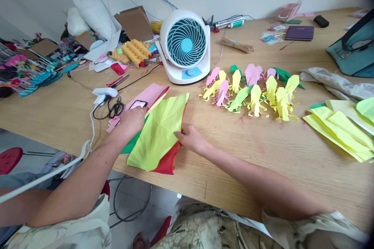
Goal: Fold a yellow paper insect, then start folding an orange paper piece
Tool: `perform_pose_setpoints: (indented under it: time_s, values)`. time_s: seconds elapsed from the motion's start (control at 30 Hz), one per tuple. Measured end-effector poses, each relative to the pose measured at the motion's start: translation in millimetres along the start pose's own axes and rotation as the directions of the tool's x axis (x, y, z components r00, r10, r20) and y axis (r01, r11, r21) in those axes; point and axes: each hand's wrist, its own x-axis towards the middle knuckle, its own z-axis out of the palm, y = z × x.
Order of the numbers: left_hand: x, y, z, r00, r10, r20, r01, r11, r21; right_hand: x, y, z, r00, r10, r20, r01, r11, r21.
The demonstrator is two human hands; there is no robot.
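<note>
Here: sheet (159, 132) lies between both hands, long axis near-left to far-right (toward fan (185, 44)); right hand (189, 139) pinches its right edge; left hand (132, 120) on far-left corner, grip unclear.

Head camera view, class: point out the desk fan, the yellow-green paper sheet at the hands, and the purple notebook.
desk fan (186, 42): head view, centre of its blue grille.
yellow-green paper sheet (159, 132): head view, middle of the creased sheet.
purple notebook (299, 32): head view, middle of its cover.
</note>
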Motion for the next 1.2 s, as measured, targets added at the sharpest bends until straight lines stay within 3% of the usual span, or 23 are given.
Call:
perform_pose_setpoints:
  time_s: [0.1, 0.2, 0.43, 0.53, 0.6, 0.7, 0.73, 0.8, 0.83, 0.93, 1.03, 1.2]
  values:
    - [-6.4, 12.2, 7.7, 1.0, -0.009, -0.019, 0.011, 0.992, 0.124, -25.1, 11.4, -38.5, 0.998, 0.064, 0.028, -0.061, 0.993, -0.105]
    - [-10.5, 25.0, 19.2, 0.999, -0.006, -0.049, 0.012, 0.99, 0.14, -41.2, 20.8, -64.4, 0.992, 0.116, -0.046, -0.123, 0.969, -0.212]
    - [-18.2, 28.4, 19.1, 1.0, -0.031, 0.002, 0.031, 1.0, 0.002, -67.1, 35.0, -88.6, 0.989, 0.071, -0.13, -0.111, 0.936, -0.334]
    - [-34.6, 30.2, 19.5, 0.989, -0.01, -0.149, -0.006, 0.994, -0.106, -85.9, 37.5, -101.3, 0.997, 0.008, -0.082, -0.032, 0.957, -0.288]
    - [-47.9, 34.9, 25.4, 0.958, 0.011, -0.286, -0.087, 0.963, -0.255, -97.6, 37.0, -110.4, 0.999, -0.03, -0.044, 0.023, 0.988, -0.155]
    - [-62.9, 45.2, 37.7, 0.933, -0.004, -0.361, -0.222, 0.782, -0.583, -106.9, 33.3, -120.8, 0.99, -0.138, -0.001, 0.137, 0.979, 0.152]
    - [-65.7, 49.0, 40.7, 0.927, -0.068, -0.369, -0.231, 0.67, -0.705, -107.2, 32.0, -123.0, 0.981, -0.192, 0.012, 0.183, 0.951, 0.249]
    - [-68.9, 57.0, 42.8, 0.952, -0.08, -0.294, -0.242, 0.387, -0.89, -104.3, 30.6, -125.1, 0.963, -0.268, 0.019, 0.241, 0.895, 0.375]
    - [-70.0, 60.8, 41.5, 0.969, -0.069, -0.238, -0.214, 0.255, -0.943, -101.9, 31.0, -125.0, 0.956, -0.293, 0.005, 0.264, 0.869, 0.418]
    - [-73.5, 70.7, 30.8, 0.997, -0.036, 0.066, 0.064, -0.067, -0.996, -94.6, 36.7, -120.0, 0.947, -0.319, -0.027, 0.294, 0.835, 0.466]
    - [-76.8, 77.1, 19.5, 0.955, -0.023, 0.295, 0.287, -0.174, -0.942, -89.2, 48.2, -112.2, 0.957, -0.287, -0.049, 0.276, 0.844, 0.459]
    - [-70.5, 80.1, 24.3, 0.927, 0.053, 0.372, 0.376, -0.17, -0.911, -82.6, 65.9, -104.6, 0.969, -0.237, -0.068, 0.245, 0.895, 0.374]
